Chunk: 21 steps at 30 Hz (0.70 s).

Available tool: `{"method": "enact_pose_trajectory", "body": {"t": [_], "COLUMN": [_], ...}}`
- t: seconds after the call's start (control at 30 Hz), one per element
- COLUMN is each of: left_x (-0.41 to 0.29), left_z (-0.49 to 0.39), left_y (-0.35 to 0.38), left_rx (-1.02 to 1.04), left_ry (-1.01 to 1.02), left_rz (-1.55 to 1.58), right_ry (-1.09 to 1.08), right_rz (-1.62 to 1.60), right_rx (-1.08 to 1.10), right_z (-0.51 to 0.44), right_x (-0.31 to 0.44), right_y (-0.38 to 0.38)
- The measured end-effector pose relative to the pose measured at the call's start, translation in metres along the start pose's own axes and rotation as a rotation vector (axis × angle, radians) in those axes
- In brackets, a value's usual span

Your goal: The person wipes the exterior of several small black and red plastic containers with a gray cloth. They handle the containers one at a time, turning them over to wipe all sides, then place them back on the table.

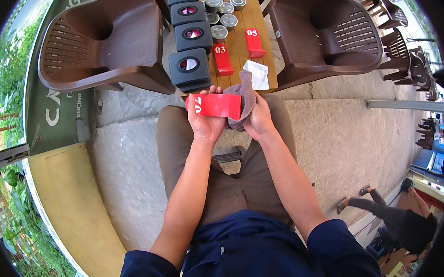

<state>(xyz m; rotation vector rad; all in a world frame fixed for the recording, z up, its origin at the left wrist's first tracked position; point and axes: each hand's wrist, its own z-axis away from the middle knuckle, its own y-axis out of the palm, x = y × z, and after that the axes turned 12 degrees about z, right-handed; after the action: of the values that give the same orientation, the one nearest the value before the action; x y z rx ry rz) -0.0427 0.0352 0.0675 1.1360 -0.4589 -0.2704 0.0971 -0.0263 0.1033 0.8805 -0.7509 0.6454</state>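
Observation:
My left hand [206,122] grips a red number stand [215,105] at its digit-marked end, thumb on top and fingers beneath. The stand lies sideways over my lap, just off the table's near edge. In my right hand [258,116] is a greyish-purple cloth [246,94], bunched around the stand's other end. Two more red number stands, one to the left [223,59] and one to the right [254,43], rest on the wooden table [239,56]. A folded white paper napkin [258,75] sits by the near right corner, close behind the cloth.
Dark napkin dispensers [190,69] line the table's left side. Several round metal-lidded containers [219,32] cluster beside them. Brown plastic armchairs flank the table at left [111,42] and right [322,31]. A green banner [54,84] hangs at left. A person [397,215] is at lower right.

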Motion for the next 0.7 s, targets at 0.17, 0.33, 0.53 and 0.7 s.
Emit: {"method": "enact_pose_trajectory", "body": {"t": [0.17,0.33,0.53,0.7], "left_x": [-0.001,-0.006,-0.019,-0.02], "left_z": [-0.007,-0.013,-0.018,-0.014], "left_y": [-0.003,-0.02,-0.03,-0.021], "left_rx": [-0.234,-0.245,-0.153,-0.027], "left_ry": [0.189,0.181,0.107,-0.033], "left_rz": [0.038,0.083,0.194,0.258], "right_ry": [-0.147,-0.371,-0.217,0.006], "right_rz": [0.176,0.389,0.661,0.428], "right_rx": [-0.056,-0.096,-0.34,-0.36], "right_z": [-0.002,-0.017,-0.037,-0.046], "right_x": [-0.021,-0.046,-0.06,-0.052], "right_y": [0.021,0.038,0.026,0.007]}}
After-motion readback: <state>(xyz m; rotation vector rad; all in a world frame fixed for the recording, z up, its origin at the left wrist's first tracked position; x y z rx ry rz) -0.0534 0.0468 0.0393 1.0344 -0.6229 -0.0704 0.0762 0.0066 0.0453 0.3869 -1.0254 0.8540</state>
